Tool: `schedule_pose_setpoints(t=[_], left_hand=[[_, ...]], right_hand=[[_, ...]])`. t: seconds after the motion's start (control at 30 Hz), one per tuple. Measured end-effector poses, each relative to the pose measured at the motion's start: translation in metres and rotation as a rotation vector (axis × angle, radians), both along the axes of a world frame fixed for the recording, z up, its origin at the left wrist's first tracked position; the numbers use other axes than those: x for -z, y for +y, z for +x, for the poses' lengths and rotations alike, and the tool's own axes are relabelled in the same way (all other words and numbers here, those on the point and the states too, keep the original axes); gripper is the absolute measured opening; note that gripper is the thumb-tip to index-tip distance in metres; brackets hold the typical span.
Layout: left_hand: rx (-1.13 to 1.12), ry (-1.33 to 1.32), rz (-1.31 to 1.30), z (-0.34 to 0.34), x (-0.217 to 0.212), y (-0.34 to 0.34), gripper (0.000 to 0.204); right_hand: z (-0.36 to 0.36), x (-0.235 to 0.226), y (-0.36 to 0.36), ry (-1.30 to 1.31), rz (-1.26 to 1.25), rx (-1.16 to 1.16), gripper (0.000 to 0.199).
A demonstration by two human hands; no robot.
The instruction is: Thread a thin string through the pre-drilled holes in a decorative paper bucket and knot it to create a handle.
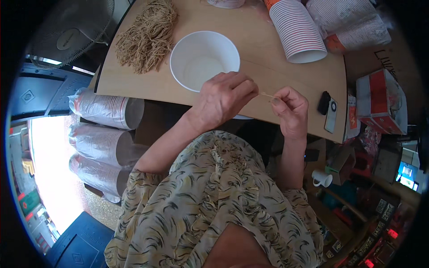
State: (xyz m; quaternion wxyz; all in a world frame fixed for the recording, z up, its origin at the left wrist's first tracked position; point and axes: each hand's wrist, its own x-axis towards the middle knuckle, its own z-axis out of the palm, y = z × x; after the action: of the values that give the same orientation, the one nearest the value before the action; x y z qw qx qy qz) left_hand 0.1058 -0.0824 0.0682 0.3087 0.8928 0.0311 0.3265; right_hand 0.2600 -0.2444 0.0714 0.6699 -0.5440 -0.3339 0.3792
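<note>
A short length of thin tan string (267, 94) is stretched between my hands above the table's near edge. My left hand (228, 94) is closed, its fingertips pinching one end, and its back hides part of a tub rim. My right hand (292, 109) pinches the other end between thumb and fingers. Just beyond the left hand stands a large white paper tub (196, 58), its open top facing up; only its white inside shows. To its left lies a loose heap of tan knotted strings (149, 38).
Stacked paper tubs (297, 31) lie at the table's (254, 44) far right, beside plastic-wrapped stacks (353, 27). A phone-like device (330, 115) and black case (324, 102) rest near the right edge. More wrapped tubs (100, 147) stand lower left; a fan (71, 38) is far left.
</note>
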Motion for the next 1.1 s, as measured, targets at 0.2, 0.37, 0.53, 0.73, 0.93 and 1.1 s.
schedule_pose_setpoints(t=[0.2,0.37,0.53,0.73,0.93,1.1], left_hand=[[-0.216,-0.093,0.153,-0.006,0.026,0.003,0.015],[-0.362,0.018,-0.035,-0.008,0.031,-0.002,0.015],[-0.424,0.038,0.034,-0.004,0.03,-0.006,0.013],[-0.225,0.273,0.047,-0.032,0.007,0.028,0.049],[-0.226,0.49,0.469,-0.076,-0.009,0.097,0.034],[-0.116,0.234,0.601,-0.037,0.004,0.074,0.009]], right_hand=[[0.003,-0.014,-0.016,0.227,0.283,0.045,0.01],[0.017,-0.028,-0.038,0.219,0.505,-0.103,0.022],[0.013,-0.024,-0.037,0.317,0.592,-0.088,0.021],[0.019,-0.029,-0.03,0.316,0.572,-0.015,0.02],[0.023,-0.029,-0.03,0.2,0.469,0.077,0.021],[0.005,-0.038,-0.019,0.153,0.386,0.107,0.02]])
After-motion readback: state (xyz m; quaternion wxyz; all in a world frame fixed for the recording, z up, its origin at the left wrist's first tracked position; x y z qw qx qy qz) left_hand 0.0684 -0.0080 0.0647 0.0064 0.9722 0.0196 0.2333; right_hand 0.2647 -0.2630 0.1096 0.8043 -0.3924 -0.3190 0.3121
